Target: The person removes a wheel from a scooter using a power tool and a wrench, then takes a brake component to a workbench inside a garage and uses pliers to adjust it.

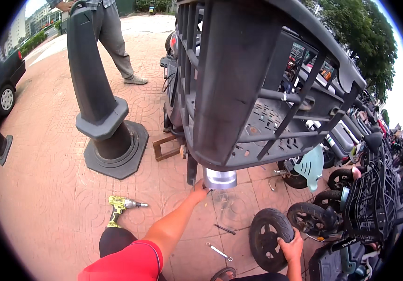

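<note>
My right hand (292,245) grips a small black-tyred wheel (263,240) by its right side, thumb across the tyre. The wheel stands upright and tilted near the ground. My left arm stretches forward, and my left hand (198,191) is closed beside a rounded silver part (222,179) under the big black basket (229,79) of a scooter. Its fingertips are partly hidden, so what they hold is unclear. On the paving lie a combination wrench (219,252), a dark thin rod (225,229) and a yellow-green cordless impact wrench (119,206).
A black bollard-like post on a wide base (114,157) stands at the left. Beyond it is a person in grey trousers (114,40). Parked scooters with a wire basket (372,201) crowd the right. A rusty metal frame (166,147) stands under the scooter.
</note>
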{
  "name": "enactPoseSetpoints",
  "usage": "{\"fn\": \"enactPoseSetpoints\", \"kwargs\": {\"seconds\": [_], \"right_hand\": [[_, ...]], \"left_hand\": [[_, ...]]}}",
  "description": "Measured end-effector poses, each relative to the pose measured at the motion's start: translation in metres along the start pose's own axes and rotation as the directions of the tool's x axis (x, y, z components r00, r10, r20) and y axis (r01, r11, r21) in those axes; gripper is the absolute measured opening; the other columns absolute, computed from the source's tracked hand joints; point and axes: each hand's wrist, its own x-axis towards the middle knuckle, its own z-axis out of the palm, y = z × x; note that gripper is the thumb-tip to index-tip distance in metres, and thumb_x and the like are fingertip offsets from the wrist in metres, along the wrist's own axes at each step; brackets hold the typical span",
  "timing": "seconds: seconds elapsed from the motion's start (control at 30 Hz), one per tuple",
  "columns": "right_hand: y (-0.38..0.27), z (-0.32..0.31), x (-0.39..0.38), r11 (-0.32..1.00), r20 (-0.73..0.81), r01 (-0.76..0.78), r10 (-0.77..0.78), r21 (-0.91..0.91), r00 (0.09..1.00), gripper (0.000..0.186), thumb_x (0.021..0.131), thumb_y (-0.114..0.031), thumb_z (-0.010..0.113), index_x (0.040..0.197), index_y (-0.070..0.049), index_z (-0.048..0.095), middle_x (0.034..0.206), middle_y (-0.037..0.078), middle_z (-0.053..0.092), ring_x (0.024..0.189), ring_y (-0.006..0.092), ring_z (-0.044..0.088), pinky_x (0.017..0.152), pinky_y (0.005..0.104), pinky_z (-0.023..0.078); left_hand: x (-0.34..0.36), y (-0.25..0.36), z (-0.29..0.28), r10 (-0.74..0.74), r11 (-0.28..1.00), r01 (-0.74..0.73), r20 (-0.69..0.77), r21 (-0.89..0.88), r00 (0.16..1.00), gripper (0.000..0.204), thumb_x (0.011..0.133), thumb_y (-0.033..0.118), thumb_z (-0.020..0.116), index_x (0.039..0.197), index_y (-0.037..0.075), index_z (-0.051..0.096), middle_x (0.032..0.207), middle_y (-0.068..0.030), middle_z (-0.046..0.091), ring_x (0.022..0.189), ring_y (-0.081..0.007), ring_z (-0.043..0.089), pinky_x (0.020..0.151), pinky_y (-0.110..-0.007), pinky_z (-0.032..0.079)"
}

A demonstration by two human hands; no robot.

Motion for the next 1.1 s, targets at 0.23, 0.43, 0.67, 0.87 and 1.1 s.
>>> {"fn": "enactPoseSetpoints", "kwargs": {"seconds": [0.23,0.43,0.67,0.87,1.1], "right_hand": [[-0.010,0.029,0.012,0.994,0.005,0.090,-0.089,-0.054,0.996,0.076,0.065,-0.036,0.089,0.128,0.000,0.066,0.103,0.027,0.076,0.100,0.0426,0.074,0.091,0.0477,0.057],[-0.023,0.021,0.005,0.997,0.039,0.014,-0.012,-0.074,0.999,0.078,0.065,-0.037,0.089,0.131,-0.001,0.066,0.108,0.028,0.075,0.103,0.0427,0.073,0.093,0.0479,0.056],[-0.026,0.025,0.006,0.998,0.041,0.032,-0.030,-0.057,0.999,0.080,0.066,-0.040,0.087,0.132,-0.002,0.065,0.106,0.027,0.076,0.102,0.0421,0.074,0.092,0.0484,0.057],[-0.025,0.024,0.012,1.000,0.075,0.021,-0.019,-0.016,0.997,0.081,0.066,-0.039,0.087,0.134,-0.001,0.065,0.107,0.027,0.076,0.102,0.0409,0.075,0.092,0.0471,0.058],[-0.006,0.016,0.009,0.999,0.062,-0.006,0.009,-0.042,0.998,0.077,0.069,-0.035,0.086,0.135,-0.001,0.064,0.107,0.027,0.076,0.103,0.0415,0.075,0.093,0.0464,0.058]], "left_hand": [[0.018,-0.042,-0.020,0.057,0.989,-0.050,-0.040,0.140,0.998,0.045,0.088,0.009,0.069,0.133,0.005,0.064,0.112,-0.0165,0.075,0.101,-0.0299,0.072,0.090,-0.040,0.055],[0.004,-0.025,-0.013,0.047,0.992,-0.045,-0.012,0.117,0.999,0.042,0.091,0.017,0.068,0.131,0.007,0.064,0.119,-0.0212,0.074,0.113,-0.0371,0.070,0.097,-0.044,0.053],[0.014,-0.028,-0.029,0.103,0.989,-0.093,-0.083,0.112,0.991,0.041,0.092,0.014,0.069,0.131,0.006,0.064,0.125,-0.0221,0.073,0.123,-0.0382,0.068,0.100,-0.044,0.053],[0.023,-0.039,-0.038,0.175,0.956,-0.135,-0.138,0.260,0.975,0.042,0.097,0.032,0.062,0.130,0.005,0.065,0.127,-0.0248,0.071,0.123,-0.0435,0.065,0.099,-0.049,0.054],[0.005,0.004,-0.029,-0.027,0.967,-0.023,0.193,0.255,0.981,0.044,0.094,0.020,0.070,0.134,0.002,0.064,0.128,-0.0217,0.069,0.121,-0.0371,0.066,0.101,-0.044,0.051]]}}
